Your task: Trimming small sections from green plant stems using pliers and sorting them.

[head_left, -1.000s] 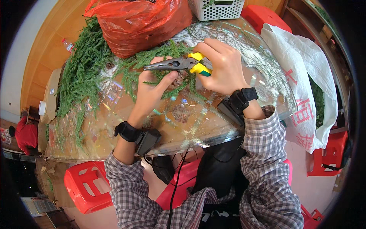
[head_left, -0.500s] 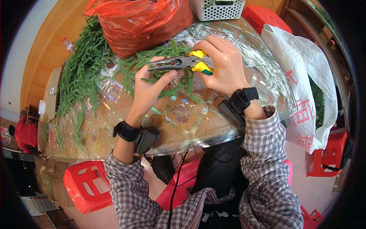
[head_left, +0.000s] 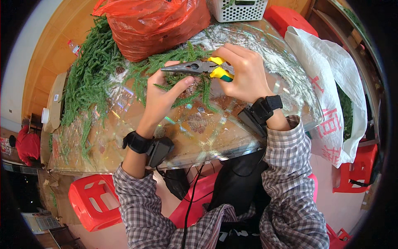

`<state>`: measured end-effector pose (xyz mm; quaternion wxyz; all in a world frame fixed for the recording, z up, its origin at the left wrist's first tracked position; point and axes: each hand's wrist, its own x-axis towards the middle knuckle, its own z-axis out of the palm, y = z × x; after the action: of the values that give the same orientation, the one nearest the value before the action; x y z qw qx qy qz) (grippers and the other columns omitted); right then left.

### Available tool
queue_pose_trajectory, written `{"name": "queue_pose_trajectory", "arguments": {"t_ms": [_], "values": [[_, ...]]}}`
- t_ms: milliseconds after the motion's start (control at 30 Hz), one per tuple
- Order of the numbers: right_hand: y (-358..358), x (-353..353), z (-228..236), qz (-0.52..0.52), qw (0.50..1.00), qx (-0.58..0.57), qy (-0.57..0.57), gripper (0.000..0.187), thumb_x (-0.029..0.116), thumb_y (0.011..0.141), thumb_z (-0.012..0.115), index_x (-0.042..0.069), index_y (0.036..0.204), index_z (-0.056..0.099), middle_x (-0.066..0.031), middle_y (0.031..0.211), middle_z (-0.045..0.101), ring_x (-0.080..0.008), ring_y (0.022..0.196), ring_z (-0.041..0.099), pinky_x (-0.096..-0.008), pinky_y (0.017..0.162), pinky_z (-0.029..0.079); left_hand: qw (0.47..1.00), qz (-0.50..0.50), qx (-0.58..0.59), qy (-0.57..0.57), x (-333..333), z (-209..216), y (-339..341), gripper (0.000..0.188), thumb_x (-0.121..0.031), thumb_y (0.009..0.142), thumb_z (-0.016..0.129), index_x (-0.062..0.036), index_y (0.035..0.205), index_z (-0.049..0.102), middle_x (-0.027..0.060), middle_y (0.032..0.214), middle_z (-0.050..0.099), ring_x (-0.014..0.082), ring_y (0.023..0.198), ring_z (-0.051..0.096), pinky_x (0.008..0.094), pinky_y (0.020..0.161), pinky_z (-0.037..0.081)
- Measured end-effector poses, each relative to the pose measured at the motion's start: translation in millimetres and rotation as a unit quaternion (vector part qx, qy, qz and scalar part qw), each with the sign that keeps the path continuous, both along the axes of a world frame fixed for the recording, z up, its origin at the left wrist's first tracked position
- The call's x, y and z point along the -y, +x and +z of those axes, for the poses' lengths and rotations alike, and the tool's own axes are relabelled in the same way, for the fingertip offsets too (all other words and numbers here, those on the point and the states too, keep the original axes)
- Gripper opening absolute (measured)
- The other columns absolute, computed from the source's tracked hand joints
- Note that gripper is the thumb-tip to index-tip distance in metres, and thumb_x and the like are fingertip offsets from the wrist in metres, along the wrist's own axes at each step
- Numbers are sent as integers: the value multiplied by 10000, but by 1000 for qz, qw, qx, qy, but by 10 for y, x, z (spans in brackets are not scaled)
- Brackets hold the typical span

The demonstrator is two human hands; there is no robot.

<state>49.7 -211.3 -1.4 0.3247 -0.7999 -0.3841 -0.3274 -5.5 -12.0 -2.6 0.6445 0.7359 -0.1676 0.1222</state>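
Needle-nose pliers (head_left: 199, 67) with yellow and green handles are in my right hand (head_left: 245, 74), its fingers wrapped round the grips. Their dark jaws point left, over my left hand (head_left: 168, 86), and look closed together. The left hand is curled round green artificial pine sprigs (head_left: 186, 94), thumb toward the pliers; part of the greenery and the fingers behind it are hidden. Something brownish shows by the thumb, too covered to make out. A black strap with a dark box sits on each wrist.
An orange-red plastic bag (head_left: 159, 29) stands at the back of the table (head_left: 182, 145), beside a white perforated basket (head_left: 238, 10). Pine branches (head_left: 89, 74) heap at the left, with a pine cone (head_left: 120, 70) next to them. White powder dusts the right side, near a white woven sack (head_left: 327, 83).
The pliers' jaws have closed from slightly parted to together. Both hands have stayed nearly in place.
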Motion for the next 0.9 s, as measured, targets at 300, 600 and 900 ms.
{"name": "queue_pose_trajectory", "arguments": {"t_ms": [300, 600, 900], "values": [[-3, -4, -34, 14, 999, -39, 1, 265, 75, 613, 654, 36, 869, 598, -105, 760, 583, -327, 686, 581, -367, 587, 462, 996, -29, -64, -47, -76, -10, 30, 189, -52, 839, 646, 22, 1002, 586, 72, 912, 666, 107, 842, 611, 246, 754, 469], [-11, -11, -21, -3, 998, -68, 3, 278, 58, 619, 658, 32, 888, 593, -112, 780, 583, -314, 691, 585, -359, 586, 463, 997, -14, -47, -56, -111, 0, 51, 189, -51, 845, 638, 15, 1013, 586, 81, 900, 663, 122, 805, 623, 260, 716, 502], [29, 15, 22, -120, 992, 10, 41, 298, 41, 619, 644, 25, 911, 589, -127, 842, 595, -339, 768, 585, -386, 666, 468, 987, 24, -91, -131, -136, 27, 86, 212, -90, 852, 630, 24, 1020, 568, 120, 892, 644, 150, 785, 627, 286, 683, 518]]}}
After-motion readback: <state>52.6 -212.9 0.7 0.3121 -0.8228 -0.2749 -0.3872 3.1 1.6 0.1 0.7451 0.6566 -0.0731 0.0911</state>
